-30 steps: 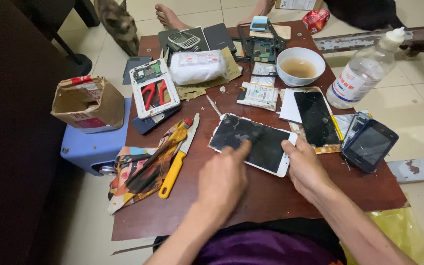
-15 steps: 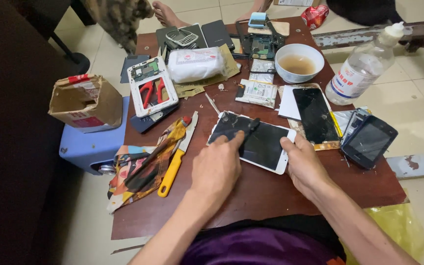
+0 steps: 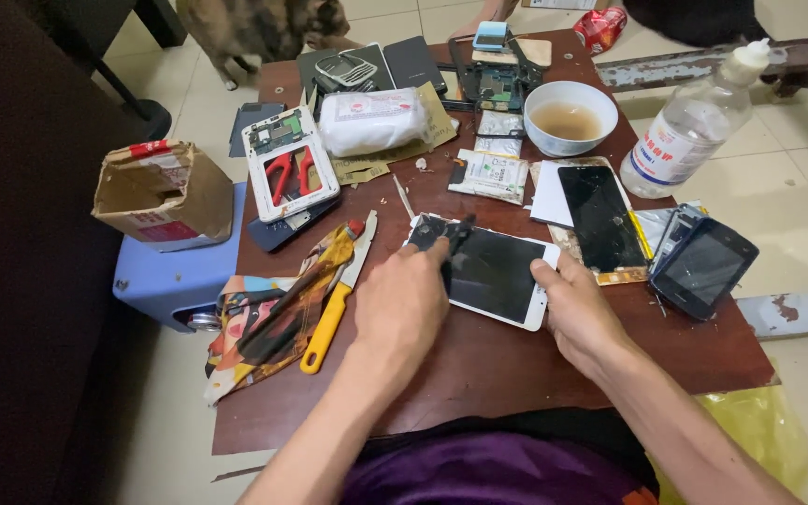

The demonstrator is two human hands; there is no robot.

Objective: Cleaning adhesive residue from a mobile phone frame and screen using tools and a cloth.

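The white phone [image 3: 497, 273] lay mid-surface. Since a second earlier, the left hand [image 3: 402, 304] had moved up to its cracked far-left corner, fingers clamped on lifted black glass; the right hand [image 3: 580, 313] pinned the near-right edge, suggesting peeling had begun.

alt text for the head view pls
Two bare hands work on a white-framed phone with a cracked black screen on a cluttered reddish wooden table: the left hand lifts broken glass at its top corner, the right hand steadies its lower edge.
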